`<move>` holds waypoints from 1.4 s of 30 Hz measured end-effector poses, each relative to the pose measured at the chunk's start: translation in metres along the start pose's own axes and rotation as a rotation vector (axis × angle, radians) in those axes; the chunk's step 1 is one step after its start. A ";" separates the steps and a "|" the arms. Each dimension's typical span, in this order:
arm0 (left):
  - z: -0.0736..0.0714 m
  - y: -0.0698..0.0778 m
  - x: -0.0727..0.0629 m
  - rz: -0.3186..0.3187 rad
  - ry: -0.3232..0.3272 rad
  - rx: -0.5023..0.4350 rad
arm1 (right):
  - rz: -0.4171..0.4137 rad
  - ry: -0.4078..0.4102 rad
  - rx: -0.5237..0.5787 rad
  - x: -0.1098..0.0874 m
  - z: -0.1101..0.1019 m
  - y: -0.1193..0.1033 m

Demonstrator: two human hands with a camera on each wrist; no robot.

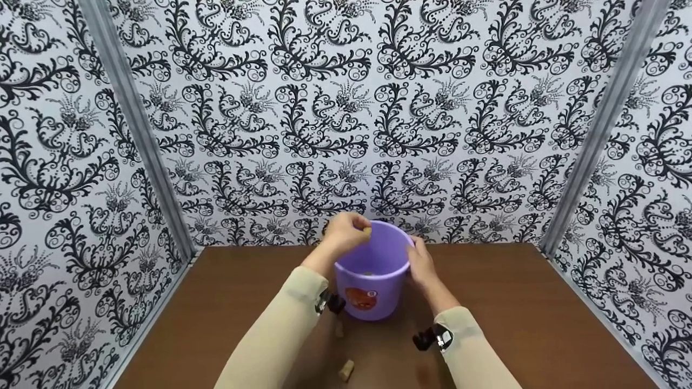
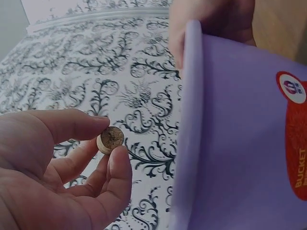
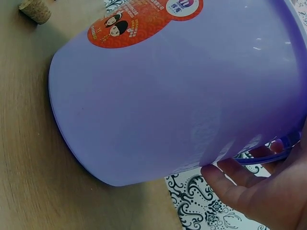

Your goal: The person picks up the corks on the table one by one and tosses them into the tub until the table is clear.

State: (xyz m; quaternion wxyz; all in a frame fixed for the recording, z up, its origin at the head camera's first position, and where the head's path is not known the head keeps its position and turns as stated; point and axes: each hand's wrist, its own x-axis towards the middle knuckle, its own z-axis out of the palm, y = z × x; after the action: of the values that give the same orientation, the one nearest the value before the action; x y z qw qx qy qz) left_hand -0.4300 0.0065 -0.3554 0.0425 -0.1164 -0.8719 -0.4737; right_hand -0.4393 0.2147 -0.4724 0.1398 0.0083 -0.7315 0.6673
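Left hand (image 1: 344, 233) pinched cork (image 2: 111, 140) between thumb and fingers, near far-left rim of bucket (image 1: 392, 294). Right hand (image 1: 423, 265) gripped bucket's right rim. Cork looked light, firm, maybe crumbly; sides suited pinch. Bucket likely light, slick, flexy plastic; rim best hold.

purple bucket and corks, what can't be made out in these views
Head view: most of the floor inside the bucket, hidden by its front wall.
Head view: held cork, partly covered by the left hand.
Left wrist view: label, cut off by the right edge.
Left wrist view: right hand, cut off by the top edge.
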 end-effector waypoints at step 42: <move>0.001 -0.009 -0.002 -0.005 -0.015 -0.002 | -0.027 0.004 -0.123 0.000 -0.002 -0.001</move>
State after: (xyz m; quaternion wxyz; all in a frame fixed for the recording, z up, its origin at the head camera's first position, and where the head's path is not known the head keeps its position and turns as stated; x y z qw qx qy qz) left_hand -0.4301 0.0027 -0.3637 0.0345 -0.1180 -0.8721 -0.4737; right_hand -0.4385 0.2168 -0.4711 0.1506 0.0080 -0.7705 0.6193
